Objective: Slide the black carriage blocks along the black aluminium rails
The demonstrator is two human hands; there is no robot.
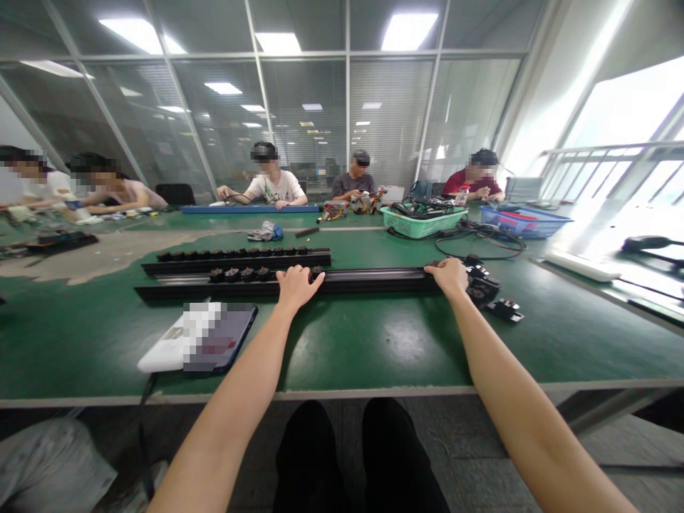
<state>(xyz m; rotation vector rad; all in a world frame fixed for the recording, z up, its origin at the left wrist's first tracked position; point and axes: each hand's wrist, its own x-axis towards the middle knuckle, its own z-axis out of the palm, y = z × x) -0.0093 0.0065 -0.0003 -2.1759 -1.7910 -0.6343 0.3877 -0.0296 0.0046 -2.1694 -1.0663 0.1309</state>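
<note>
At the near edge of a green worktable (385, 349), a white object (163, 345) and a dark flat device (243, 331), partly blurred, lie side by side to the left of a worker's outstretched arms (251, 377). Just beyond, both bare hands meet one long black rail (379, 281), its length running left to right across the worker's front. The left hand (299, 286) lies over the rail near its middle, fingers curved across the top, a small black block (318, 271) just beside them; the right hand (452, 276) bends over the rail's right end. Whether either one grips or merely rests, I cannot tell from where I stand. Bare rail shows between them. A row of blocks (247, 273) sits left of the left hand, while small black parts (484, 288) lie just past the right hand, the nearer of the two. Behind, a second rail (238, 265) lies roughly parallel, lined with dark pieces (260, 252). Farther off stand a green basket (414, 226) of cables (427, 208) and a blue basket (526, 226); co-workers (278, 187) sit across the table.
</note>
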